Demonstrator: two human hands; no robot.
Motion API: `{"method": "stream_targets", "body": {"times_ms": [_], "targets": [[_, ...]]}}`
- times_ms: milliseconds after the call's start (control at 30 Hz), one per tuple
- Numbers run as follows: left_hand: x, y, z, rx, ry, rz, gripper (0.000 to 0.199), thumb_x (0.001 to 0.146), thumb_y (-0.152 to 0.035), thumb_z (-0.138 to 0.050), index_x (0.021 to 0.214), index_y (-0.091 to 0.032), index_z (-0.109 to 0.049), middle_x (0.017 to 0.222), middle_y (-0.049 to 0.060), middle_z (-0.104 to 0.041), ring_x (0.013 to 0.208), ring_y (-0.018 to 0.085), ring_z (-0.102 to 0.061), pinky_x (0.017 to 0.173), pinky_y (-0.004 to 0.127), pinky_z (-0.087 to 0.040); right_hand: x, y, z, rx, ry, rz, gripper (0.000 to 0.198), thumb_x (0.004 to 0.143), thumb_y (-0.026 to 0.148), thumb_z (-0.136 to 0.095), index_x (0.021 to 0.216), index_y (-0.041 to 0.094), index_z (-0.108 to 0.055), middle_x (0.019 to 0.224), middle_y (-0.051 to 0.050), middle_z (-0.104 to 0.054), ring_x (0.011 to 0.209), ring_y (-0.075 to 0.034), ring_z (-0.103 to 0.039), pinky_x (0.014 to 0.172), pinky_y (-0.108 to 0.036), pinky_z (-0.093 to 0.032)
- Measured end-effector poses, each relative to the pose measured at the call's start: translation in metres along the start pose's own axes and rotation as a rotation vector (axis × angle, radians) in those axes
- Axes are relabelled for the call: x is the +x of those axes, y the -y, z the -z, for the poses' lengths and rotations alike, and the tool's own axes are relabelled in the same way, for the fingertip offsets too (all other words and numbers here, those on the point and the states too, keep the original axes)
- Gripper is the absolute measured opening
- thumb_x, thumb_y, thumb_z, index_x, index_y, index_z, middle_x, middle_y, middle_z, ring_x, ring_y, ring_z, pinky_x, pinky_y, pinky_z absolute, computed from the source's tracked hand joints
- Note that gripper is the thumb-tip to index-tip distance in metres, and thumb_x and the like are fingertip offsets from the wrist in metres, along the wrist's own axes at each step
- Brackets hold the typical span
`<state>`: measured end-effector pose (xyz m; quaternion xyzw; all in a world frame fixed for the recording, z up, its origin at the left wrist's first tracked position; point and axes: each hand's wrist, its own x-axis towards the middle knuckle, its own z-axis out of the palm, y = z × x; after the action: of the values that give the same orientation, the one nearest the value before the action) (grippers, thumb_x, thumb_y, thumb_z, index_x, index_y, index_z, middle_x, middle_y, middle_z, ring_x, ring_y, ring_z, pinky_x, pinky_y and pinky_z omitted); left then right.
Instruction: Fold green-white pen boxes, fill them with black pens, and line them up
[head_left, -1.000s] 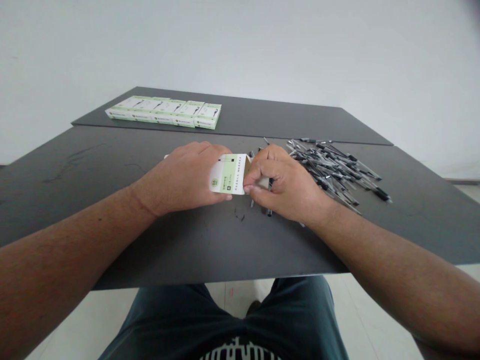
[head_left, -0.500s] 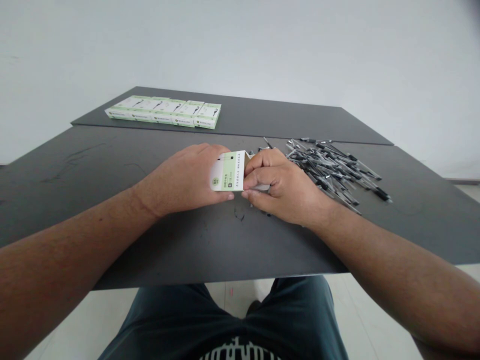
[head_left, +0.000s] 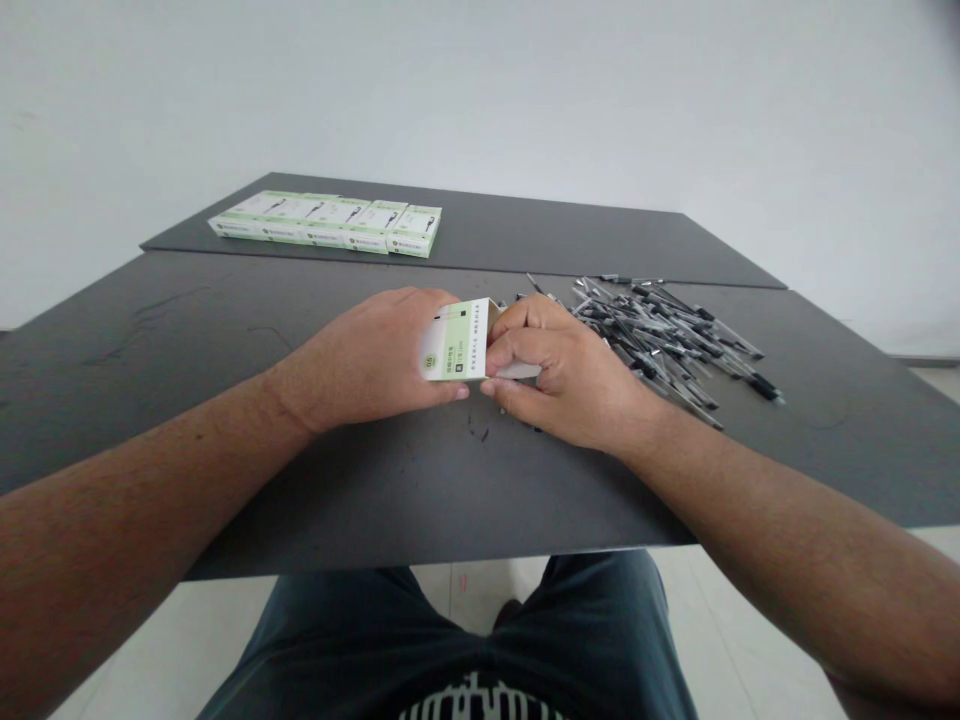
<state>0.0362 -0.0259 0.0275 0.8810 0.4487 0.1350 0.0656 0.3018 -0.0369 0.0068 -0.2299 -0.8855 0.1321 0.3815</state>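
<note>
Box (head_left: 459, 342) sits a touch higher in view than one second ago; right-hand fingers shifted slightly at its open end, left hand about same place. Left hand (head_left: 379, 350) clamped over box from above, thumb along near side, other fingertips hidden. Right hand (head_left: 574, 372) has thumb and fingers at box's right end, white flap (head_left: 523, 371) showing between them; can't tell if they pinch it. Box held above gray table (head_left: 420, 490), between both hands. Loose pens (head_left: 660, 335) piled beyond right hand. Row of boxes (head_left: 322, 220) farther back, left.
</note>
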Motion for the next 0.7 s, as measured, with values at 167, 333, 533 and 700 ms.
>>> {"method": "stream_targets", "body": {"times_ms": [167, 333, 533, 700], "targets": [[-0.001, 0.001, 0.000, -0.016, -0.044, 0.015, 0.073, 0.086, -0.061, -0.087, 0.141, -0.018, -0.067, 0.139, 0.019, -0.078, 0.131, 0.044, -0.075, 0.116, 0.056, -0.058, -0.001, 0.003, 0.007, -0.055, -0.126, 0.009, 0.015, 0.093, 0.019, -0.079, 0.103, 0.027, -0.072, 0.114, -0.008, -0.075, 0.112, -0.030, -0.071, 0.097, -0.048, -0.058], [-0.001, 0.000, 0.001, -0.005, -0.030, 0.043, 0.081, 0.083, -0.063, -0.085, 0.147, -0.020, -0.064, 0.141, 0.019, -0.078, 0.129, 0.045, -0.076, 0.117, 0.060, -0.059, -0.001, 0.004, 0.014, -0.101, -0.220, -0.045, 0.027, 0.091, 0.019, -0.075, 0.116, 0.028, -0.070, 0.114, -0.007, -0.073, 0.107, -0.030, -0.068, 0.089, -0.046, -0.059], [0.000, 0.000, 0.000, 0.005, -0.023, 0.036, 0.088, 0.083, -0.063, -0.085, 0.154, -0.018, -0.063, 0.147, 0.021, -0.076, 0.136, 0.045, -0.074, 0.125, 0.057, -0.055, -0.002, -0.004, 0.006, 0.121, -0.271, -0.240, 0.038, 0.097, 0.023, -0.071, 0.134, 0.030, -0.067, 0.125, -0.008, -0.071, 0.098, -0.026, -0.069, 0.082, -0.044, -0.063], [-0.001, 0.001, 0.001, 0.000, -0.004, 0.049, 0.095, 0.081, -0.069, -0.087, 0.159, -0.022, -0.061, 0.151, 0.019, -0.076, 0.137, 0.044, -0.073, 0.125, 0.057, -0.055, 0.004, -0.016, 0.001, 0.427, -0.317, -0.454, 0.029, 0.103, 0.022, -0.062, 0.131, 0.028, -0.065, 0.100, -0.002, -0.068, 0.077, -0.020, -0.068, 0.066, -0.036, -0.060]]}}
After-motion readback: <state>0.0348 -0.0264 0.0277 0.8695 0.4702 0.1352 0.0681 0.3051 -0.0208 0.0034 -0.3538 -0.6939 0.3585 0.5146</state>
